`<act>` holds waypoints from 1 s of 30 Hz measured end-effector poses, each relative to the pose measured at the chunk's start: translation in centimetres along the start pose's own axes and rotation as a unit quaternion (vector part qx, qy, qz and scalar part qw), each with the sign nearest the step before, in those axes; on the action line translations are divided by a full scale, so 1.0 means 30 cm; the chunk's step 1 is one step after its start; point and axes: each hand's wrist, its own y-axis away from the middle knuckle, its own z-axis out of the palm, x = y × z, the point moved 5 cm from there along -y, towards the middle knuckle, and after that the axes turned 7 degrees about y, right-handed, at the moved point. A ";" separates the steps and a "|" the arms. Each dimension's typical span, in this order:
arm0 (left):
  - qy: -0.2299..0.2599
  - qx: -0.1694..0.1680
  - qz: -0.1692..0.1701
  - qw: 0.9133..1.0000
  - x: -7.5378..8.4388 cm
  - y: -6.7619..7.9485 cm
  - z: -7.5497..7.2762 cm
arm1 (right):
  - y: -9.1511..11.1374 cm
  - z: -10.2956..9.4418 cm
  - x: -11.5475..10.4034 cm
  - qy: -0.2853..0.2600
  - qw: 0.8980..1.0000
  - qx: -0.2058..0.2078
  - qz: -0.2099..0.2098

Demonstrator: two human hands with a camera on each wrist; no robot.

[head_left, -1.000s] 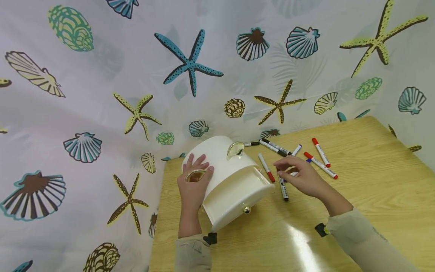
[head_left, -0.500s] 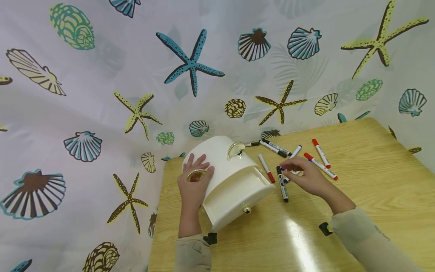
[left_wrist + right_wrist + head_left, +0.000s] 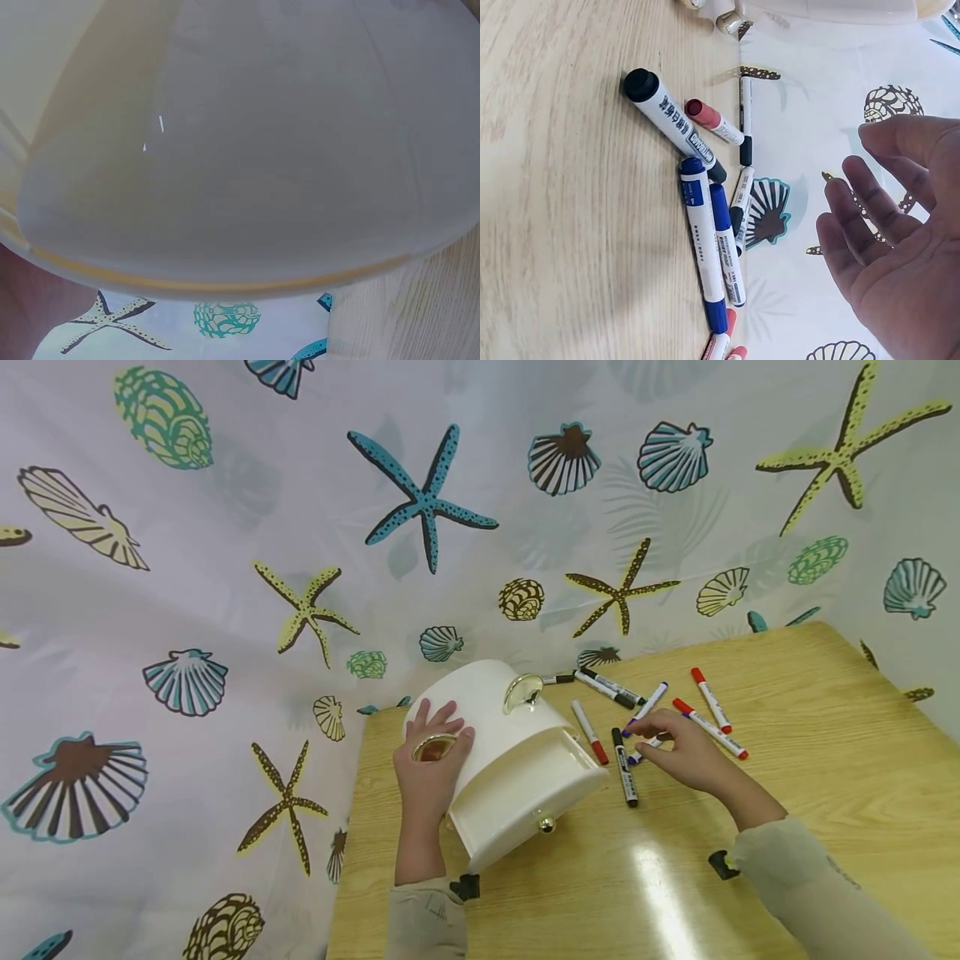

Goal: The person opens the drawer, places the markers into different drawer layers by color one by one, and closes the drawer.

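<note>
A white rounded box [image 3: 483,693] with a gold handle [image 3: 523,693] stands tilted away at the left of the table, its curved drawer [image 3: 536,793] pulled out and gold-knobbed. My left hand [image 3: 431,768] rests on top of the box, fingers spread beside a gold-rimmed oval. In the left wrist view the drawer's glossy front [image 3: 262,150] fills most of the picture. My right hand [image 3: 686,752], fingers loosely bent with nothing between them, hovers over two blue-capped markers [image 3: 705,244]. Just left of its fingertips lies a black-capped marker [image 3: 625,768].
Red-capped markers lie on both sides of my right hand, one nearer the drawer [image 3: 590,732] and others to the right [image 3: 711,700]. Several black-capped markers [image 3: 603,687] cluster at the back. A curtain [image 3: 465,568] printed with shells and starfish hangs behind the wooden table [image 3: 810,793].
My right hand has shifted slightly right, from over the black-capped marker to over the blue-capped ones, uncovering the black one's upper end. My left hand and the box have stayed put.
</note>
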 end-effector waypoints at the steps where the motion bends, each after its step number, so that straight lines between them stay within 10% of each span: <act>1: 0.000 0.000 0.000 1.000 -0.001 0.000 0.000 | 0.000 0.002 0.005 0.001 1.000 -0.001 0.002; 30: 0.015 -0.003 0.008 1.000 0.003 0.002 0.001 | -0.019 0.053 0.097 0.103 0.994 -0.013 -0.019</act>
